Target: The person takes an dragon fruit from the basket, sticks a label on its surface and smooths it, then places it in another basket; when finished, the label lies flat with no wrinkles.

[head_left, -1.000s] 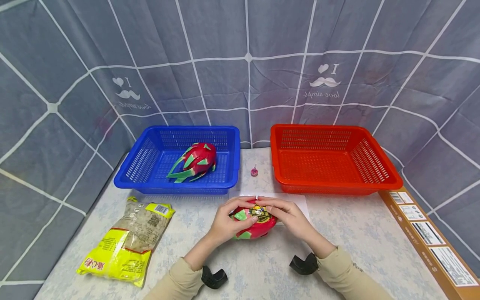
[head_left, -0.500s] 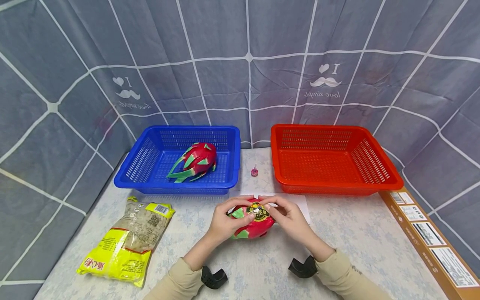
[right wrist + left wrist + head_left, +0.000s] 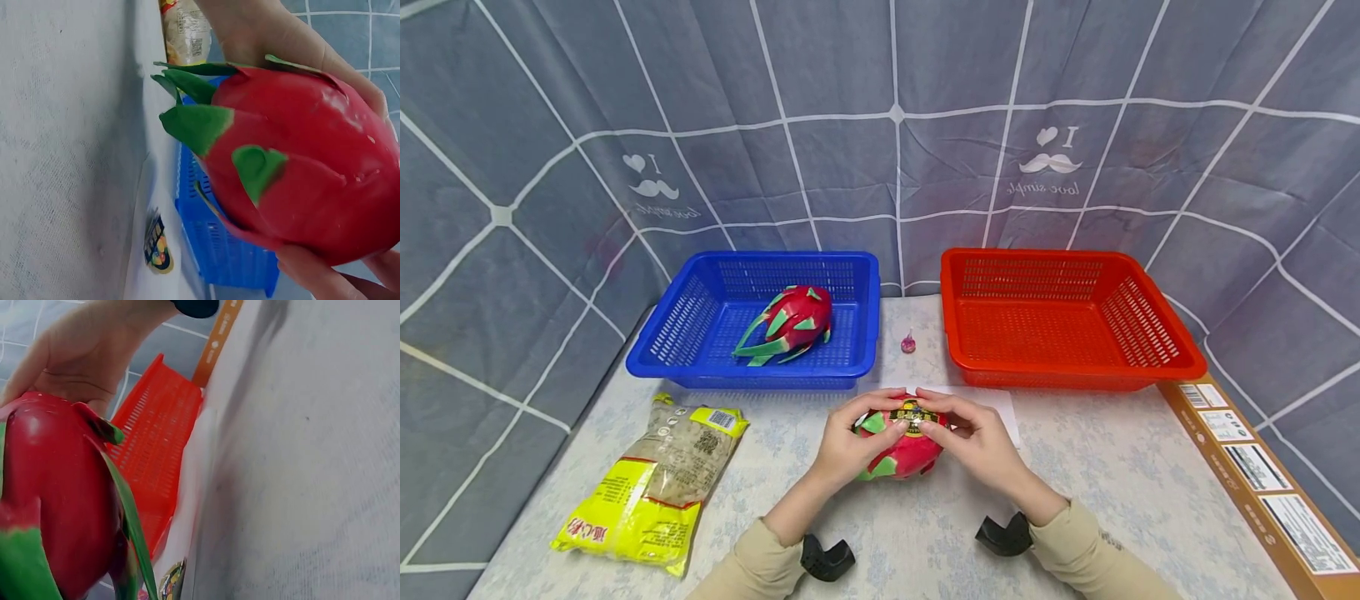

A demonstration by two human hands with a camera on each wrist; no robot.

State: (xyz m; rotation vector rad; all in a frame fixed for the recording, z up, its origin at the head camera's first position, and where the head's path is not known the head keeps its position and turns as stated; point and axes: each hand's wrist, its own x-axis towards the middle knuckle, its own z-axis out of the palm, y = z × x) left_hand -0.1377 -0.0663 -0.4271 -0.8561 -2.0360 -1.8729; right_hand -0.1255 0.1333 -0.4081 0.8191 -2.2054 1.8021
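Left hand [image 3: 852,439]: curled round L side of dragon fruit [image 3: 906,461], thumb by the gold & black sticker [image 3: 910,414].
Right hand [image 3: 976,437]: curled round R side of same fruit, thumb by sticker too.
Dragon fruit: btwn both hands, red w/ green tips, sticker up top. Can't tell if it touches what's under it.
Paper [image 3: 1002,408]: white, flat on table [image 3: 925,542], behind fruit; R wrist view shows another sticker [image 3: 159,250] on it.
Blue basket [image 3: 760,382]: back L, w/ 2nd dragon fruit [image 3: 801,321] inside.
Red basket [image 3: 1037,329]: back R, gap btwn it & blue one.
Pink thing [image 3: 908,342]: tiny, in that gap.
Bag [image 3: 655,492]: yellow & see-thru, lying in front of blue basket.
Box [image 3: 1262,492]: long, brown, w/ white labels, R edge.
Black bits [image 3: 827,558]: curved, 1 by each wrist.
Curtain [image 3: 842,167]: gray-blue w/ white lines, at back.
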